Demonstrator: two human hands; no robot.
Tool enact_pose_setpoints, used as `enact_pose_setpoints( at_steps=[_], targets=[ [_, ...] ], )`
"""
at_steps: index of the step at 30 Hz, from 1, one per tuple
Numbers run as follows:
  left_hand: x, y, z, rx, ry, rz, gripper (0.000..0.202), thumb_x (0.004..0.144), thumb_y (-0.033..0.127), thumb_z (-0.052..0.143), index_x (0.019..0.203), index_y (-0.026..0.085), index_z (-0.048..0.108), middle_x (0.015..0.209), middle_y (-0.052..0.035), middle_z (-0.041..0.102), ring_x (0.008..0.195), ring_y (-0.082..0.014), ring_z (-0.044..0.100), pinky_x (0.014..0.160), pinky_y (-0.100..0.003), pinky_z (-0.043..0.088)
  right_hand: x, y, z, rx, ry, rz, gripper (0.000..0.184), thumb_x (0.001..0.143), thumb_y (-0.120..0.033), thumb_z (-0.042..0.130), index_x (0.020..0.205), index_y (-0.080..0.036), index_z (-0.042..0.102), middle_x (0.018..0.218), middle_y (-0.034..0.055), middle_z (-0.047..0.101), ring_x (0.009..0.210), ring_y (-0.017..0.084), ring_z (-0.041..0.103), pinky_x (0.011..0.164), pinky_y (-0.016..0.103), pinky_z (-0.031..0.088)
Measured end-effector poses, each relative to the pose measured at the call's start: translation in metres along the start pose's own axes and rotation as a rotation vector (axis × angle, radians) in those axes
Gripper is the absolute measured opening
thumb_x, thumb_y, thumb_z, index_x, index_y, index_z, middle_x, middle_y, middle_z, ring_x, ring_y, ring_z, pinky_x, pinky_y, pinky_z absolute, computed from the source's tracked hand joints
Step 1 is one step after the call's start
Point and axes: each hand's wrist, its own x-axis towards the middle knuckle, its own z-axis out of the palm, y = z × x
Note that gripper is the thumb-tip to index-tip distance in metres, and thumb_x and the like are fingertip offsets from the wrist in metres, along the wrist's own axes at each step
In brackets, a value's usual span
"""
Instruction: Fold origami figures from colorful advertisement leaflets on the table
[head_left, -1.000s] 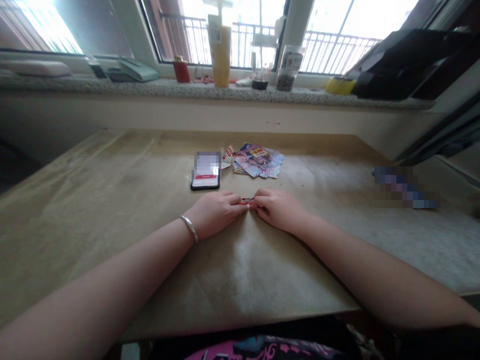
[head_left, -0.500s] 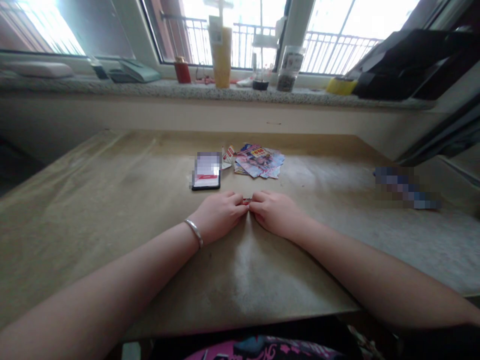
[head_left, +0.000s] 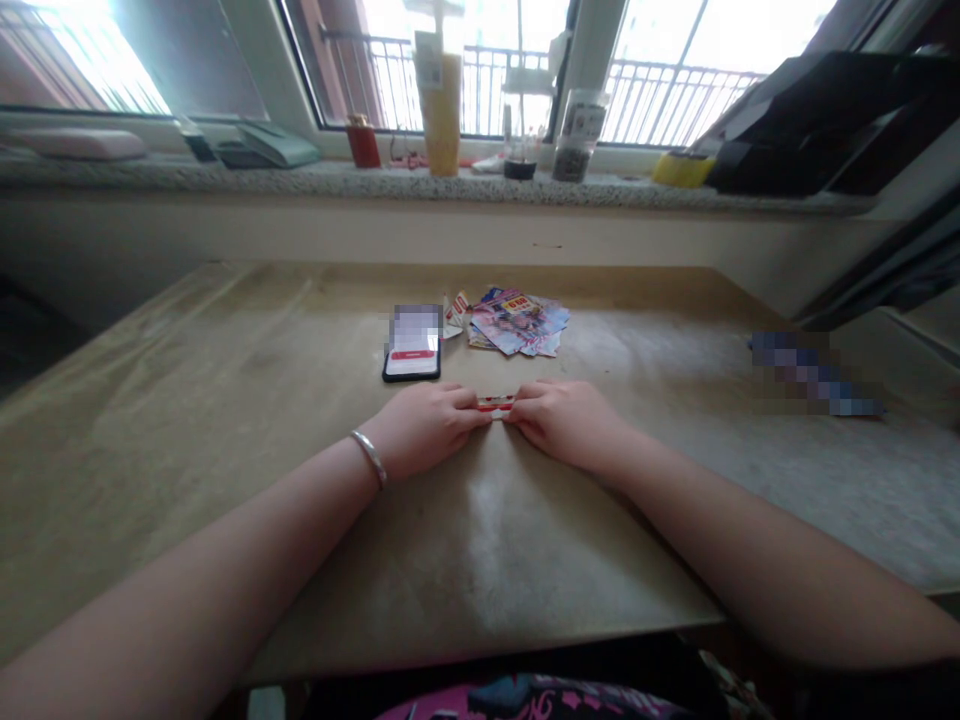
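Between my two hands, low on the table, is a small folded strip of red and white printed paper (head_left: 496,406). My left hand (head_left: 429,425), with a silver bangle at its wrist, pinches the strip's left end. On the other end, the fingers of my right hand (head_left: 568,420) are pressed together. Only the middle of the paper shows; both ends are hidden under the fingers. Beyond the hands lies a pile of colourful printed papers (head_left: 520,323), with a small folded paper piece (head_left: 454,312) at its left. A smartphone (head_left: 412,345) with a lit screen lies just past my left hand.
The table (head_left: 225,400) has a brownish cover. A blurred dark blue item (head_left: 814,375) lies at its right side. On the windowsill (head_left: 360,188) behind stand a red container (head_left: 363,142), a tall yellow bottle (head_left: 439,115), a clear jar (head_left: 580,138) and a large black object (head_left: 795,125).
My hands have slid slightly apart along the paper, the left to the left and the right to the right. More of the red and white strip shows between them.
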Motion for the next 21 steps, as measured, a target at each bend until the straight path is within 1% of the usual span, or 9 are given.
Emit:
enact_pose_setpoints(
  at_steps=[4, 7, 11, 16, 21],
  targets=[
    [-0.001, -0.002, 0.0, -0.015, 0.004, -0.005, 0.028, 0.09, 0.021, 0.044, 0.11, 0.023, 0.064, 0.089, -0.0049, 0.064, 0.081, -0.0161, 0.059, 0.072, -0.029, 0.049, -0.001, 0.001, 0.001, -0.001, 0.005, -0.01, 0.024, 0.088, -0.024, 0.047, 0.096, -0.025, 0.069, 0.09, 0.0038, 0.066, 0.077, 0.016, 0.058, 0.062, 0.027, 0.034],
    [0.001, 0.001, 0.0, 0.008, 0.002, -0.025, 0.027, 0.09, 0.022, 0.043, 0.105, 0.02, 0.066, 0.089, -0.0059, 0.064, 0.08, -0.0173, 0.058, 0.07, -0.029, 0.049, 0.0, -0.003, 0.001, -0.021, -0.006, -0.001, 0.024, 0.088, -0.024, 0.046, 0.094, -0.023, 0.069, 0.09, 0.0051, 0.065, 0.08, 0.017, 0.057, 0.063, 0.027, 0.035],
    [0.004, 0.006, -0.001, 0.03, -0.03, -0.055, 0.027, 0.091, 0.022, 0.043, 0.099, 0.019, 0.068, 0.086, -0.0062, 0.063, 0.08, -0.0183, 0.057, 0.069, -0.03, 0.048, 0.002, -0.005, 0.0, -0.029, -0.022, 0.025, 0.025, 0.088, -0.025, 0.044, 0.092, -0.022, 0.069, 0.091, 0.0048, 0.065, 0.083, 0.018, 0.058, 0.063, 0.027, 0.035],
    [0.006, 0.01, -0.005, 0.019, -0.047, -0.095, 0.026, 0.09, 0.022, 0.043, 0.095, 0.018, 0.069, 0.085, -0.0062, 0.062, 0.078, -0.0182, 0.056, 0.069, -0.031, 0.047, 0.0, -0.001, -0.001, -0.005, -0.033, 0.015, 0.026, 0.088, -0.027, 0.044, 0.094, -0.025, 0.069, 0.093, 0.0028, 0.066, 0.084, 0.018, 0.059, 0.064, 0.027, 0.035],
    [0.003, 0.007, -0.008, 0.023, -0.076, -0.105, 0.024, 0.087, 0.022, 0.045, 0.089, 0.018, 0.069, 0.081, -0.0058, 0.062, 0.077, -0.0192, 0.057, 0.067, -0.031, 0.046, -0.002, 0.003, -0.001, 0.018, -0.024, 0.027, 0.026, 0.088, -0.028, 0.045, 0.089, -0.024, 0.07, 0.093, 0.0026, 0.067, 0.083, 0.018, 0.06, 0.065, 0.027, 0.036]
  ],
)
